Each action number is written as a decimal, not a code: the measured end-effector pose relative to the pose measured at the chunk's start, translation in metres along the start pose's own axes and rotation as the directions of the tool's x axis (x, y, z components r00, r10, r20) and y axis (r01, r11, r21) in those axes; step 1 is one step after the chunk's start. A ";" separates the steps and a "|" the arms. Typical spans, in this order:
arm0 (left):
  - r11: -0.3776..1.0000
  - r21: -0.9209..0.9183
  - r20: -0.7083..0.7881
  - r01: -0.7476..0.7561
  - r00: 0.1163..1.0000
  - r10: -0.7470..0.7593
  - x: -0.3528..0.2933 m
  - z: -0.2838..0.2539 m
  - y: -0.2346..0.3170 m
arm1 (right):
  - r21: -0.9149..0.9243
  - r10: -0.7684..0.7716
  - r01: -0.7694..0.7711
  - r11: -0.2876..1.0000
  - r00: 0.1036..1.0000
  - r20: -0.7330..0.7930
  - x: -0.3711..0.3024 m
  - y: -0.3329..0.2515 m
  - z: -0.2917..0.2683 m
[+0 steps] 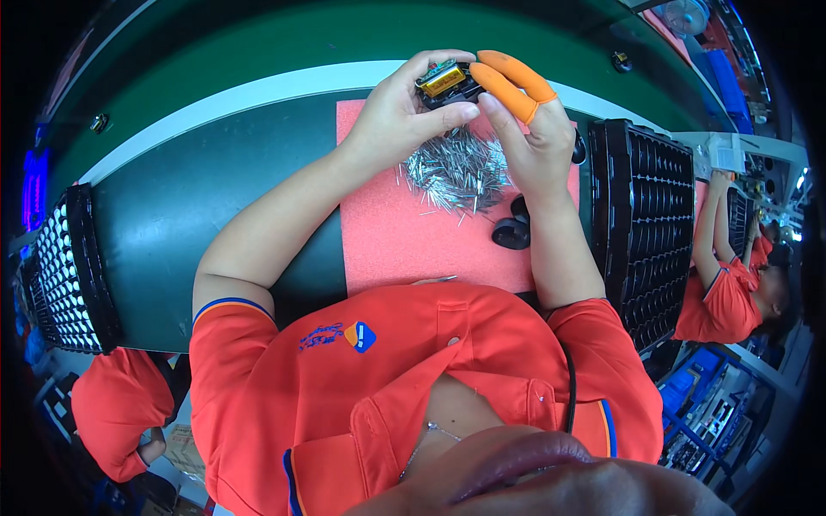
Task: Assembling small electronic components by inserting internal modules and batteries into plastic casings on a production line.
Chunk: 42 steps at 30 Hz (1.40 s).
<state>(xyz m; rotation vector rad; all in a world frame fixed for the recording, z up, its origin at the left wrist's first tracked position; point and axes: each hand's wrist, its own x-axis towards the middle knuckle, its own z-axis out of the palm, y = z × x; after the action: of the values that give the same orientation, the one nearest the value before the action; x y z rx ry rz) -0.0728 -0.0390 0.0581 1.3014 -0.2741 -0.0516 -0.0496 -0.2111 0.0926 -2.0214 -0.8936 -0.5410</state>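
Note:
My left hand (383, 116) grips a small black electronic unit (446, 84) between thumb and fingers, above the far part of a pink foam mat (387, 245). A yellow block and a bit of green circuit board show in the unit's open side. Orange finger cots cover two fingers of my right hand (538, 150), which closes on the unit's right side with fingertips and thumb. Below both hands lies a loose heap of thin silvery metal pins (460, 172). Rounded black parts (511, 232) rest on the mat beside my right forearm.
A black compartment tray (645, 224) stands right of the mat. At the far left is another black tray (64, 271) holding white round pieces. Beyond the white edge strip, small units (621, 62) lie on a green surface. Co-workers in red shirts (731, 297) are at both sides.

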 end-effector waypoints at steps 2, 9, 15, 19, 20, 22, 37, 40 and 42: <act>0.997 -0.003 -0.012 -0.073 0.997 0.073 0.001 0.000 -0.002 | 0.060 0.024 -0.025 0.998 1.000 0.006 -0.001 -0.002 0.000; 0.988 0.127 -0.065 -0.087 0.993 0.096 0.000 0.002 0.010 | 0.243 0.174 -0.162 0.956 0.984 -0.026 -0.013 -0.011 0.011; 0.988 0.151 -0.107 -0.033 0.993 0.049 -0.002 0.002 0.001 | 0.100 0.163 -0.165 0.981 0.986 0.025 -0.018 -0.014 0.014; 0.936 0.326 -0.136 -0.132 0.973 0.185 0.006 -0.003 -0.009 | -0.042 0.083 -0.079 0.996 0.993 0.084 -0.012 -0.002 -0.001; 0.884 0.444 -0.141 -0.148 0.962 0.232 0.007 -0.005 -0.007 | -0.049 0.125 -0.121 0.991 0.989 0.083 -0.016 0.006 -0.007; 0.781 0.609 -0.156 -0.139 0.944 0.290 0.017 -0.023 -0.009 | 0.153 0.334 -0.330 0.932 0.943 -0.003 -0.021 0.016 -0.026; 0.429 0.895 -0.299 0.122 0.878 0.374 0.086 -0.133 -0.034 | -0.304 0.765 -0.717 0.628 0.639 0.073 -0.134 0.015 -0.114; 0.593 0.804 -0.369 0.036 0.813 0.451 0.073 -0.150 -0.030 | -0.413 0.598 -0.492 0.766 0.782 0.178 -0.136 0.021 -0.115; 0.654 0.755 -0.423 0.043 0.794 0.436 0.064 -0.154 -0.031 | -0.322 0.637 -0.569 0.757 0.752 0.168 -0.142 0.023 -0.115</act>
<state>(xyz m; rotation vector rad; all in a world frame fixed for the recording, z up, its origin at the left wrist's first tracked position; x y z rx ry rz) 0.0283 0.0854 0.0025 2.0184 0.1171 0.7362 -0.1303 -0.3715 0.0519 -2.4988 -0.2590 0.0000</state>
